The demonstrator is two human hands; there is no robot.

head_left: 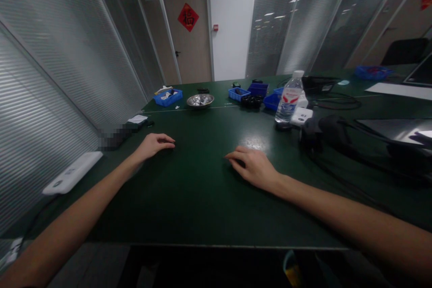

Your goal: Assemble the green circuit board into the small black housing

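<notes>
Both my forearms reach out over a dark green table (pixel 199 189). My left hand (pixel 154 144) lies palm down on the tabletop, fingers together and stretched toward the right, holding nothing. My right hand (pixel 253 166) also rests palm down, fingers pointing left and slightly apart, empty. The two hands are apart, with bare tabletop between them. The nearest thing to my right hand is a clear water bottle (pixel 289 98) standing upright farther back on the right.
A steel bowl (pixel 200 100) and blue trays (pixel 168 97) (pixel 239 94) sit at the far side. Black cables and a dark device (pixel 329 130) lie to the right, next to a white adapter (pixel 301 116). A white power strip (pixel 72 172) lies at the left edge.
</notes>
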